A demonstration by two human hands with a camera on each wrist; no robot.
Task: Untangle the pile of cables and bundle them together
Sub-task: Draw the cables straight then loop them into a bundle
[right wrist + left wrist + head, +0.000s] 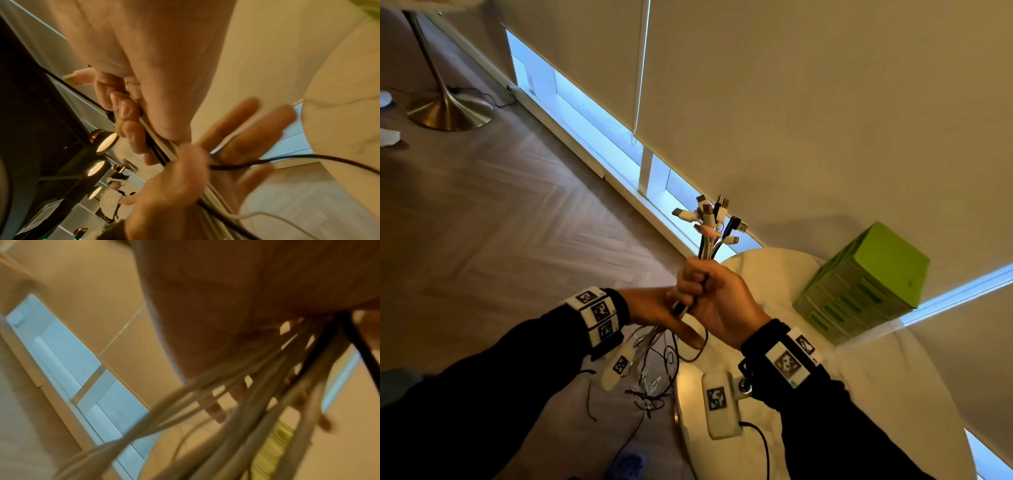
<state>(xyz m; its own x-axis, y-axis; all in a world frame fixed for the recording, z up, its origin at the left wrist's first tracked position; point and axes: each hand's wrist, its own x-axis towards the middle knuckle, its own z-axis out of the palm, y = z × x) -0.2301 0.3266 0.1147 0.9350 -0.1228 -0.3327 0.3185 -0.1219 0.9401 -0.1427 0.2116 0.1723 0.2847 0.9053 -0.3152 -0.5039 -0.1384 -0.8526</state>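
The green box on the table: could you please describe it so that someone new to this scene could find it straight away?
Start at the white round table in the corner under the window blinds. The green box stands at its far side against the wall, to the right of the right hand gripping the cables. It is the only bright green thing there, with slotted sides.

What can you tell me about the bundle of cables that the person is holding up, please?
The bundle of cables is a sheaf of mostly white cords with a few black ones, plugs fanned out at the top. The right hand grips it upright in a fist, above the floor beside the white table. Below the fist, the left hand touches the strands with straight fingers. The loose tails hang down in a tangle.
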